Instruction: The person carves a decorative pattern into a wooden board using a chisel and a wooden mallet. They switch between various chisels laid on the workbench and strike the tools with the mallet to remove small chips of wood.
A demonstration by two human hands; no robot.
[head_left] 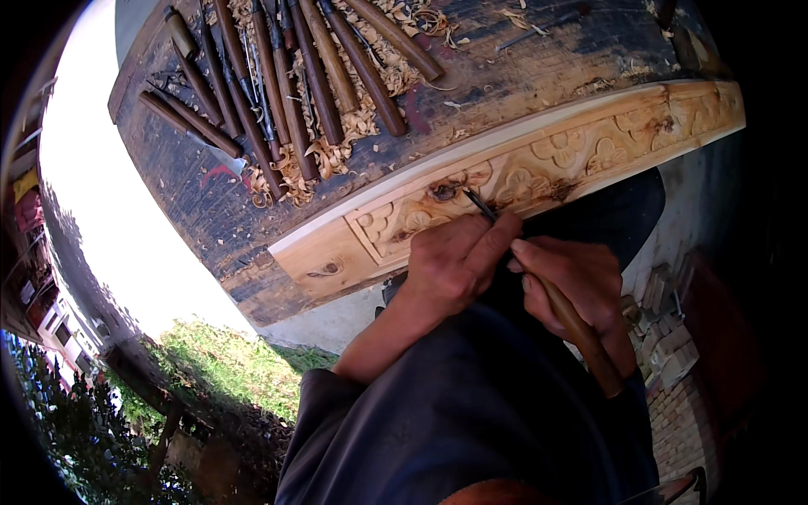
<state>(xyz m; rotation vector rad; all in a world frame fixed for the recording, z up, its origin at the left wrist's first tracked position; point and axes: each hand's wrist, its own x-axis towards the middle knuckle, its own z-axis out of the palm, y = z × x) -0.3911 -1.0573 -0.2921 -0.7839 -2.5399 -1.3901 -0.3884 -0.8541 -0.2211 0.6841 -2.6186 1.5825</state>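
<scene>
A long pale wooden board (353,247) with carved flower and scroll reliefs and dark knots lies along the near edge of the workbench. My right hand (574,290) grips a wood chisel by its brown handle (581,337). The chisel's narrow blade (480,204) reaches onto the carving beside a dark knot. My left hand (454,261) is closed on the chisel's forward part, just ahead of my right hand, resting over the board's lower edge.
The scarred dark workbench (210,202) carries several wooden-handled carving tools (332,101) among curled shavings (295,189) behind the board. My dark-clothed legs and body are below. Stacked bricks (673,353) lie at the lower right, grass (219,353) at the lower left, beside sunlit pale ground.
</scene>
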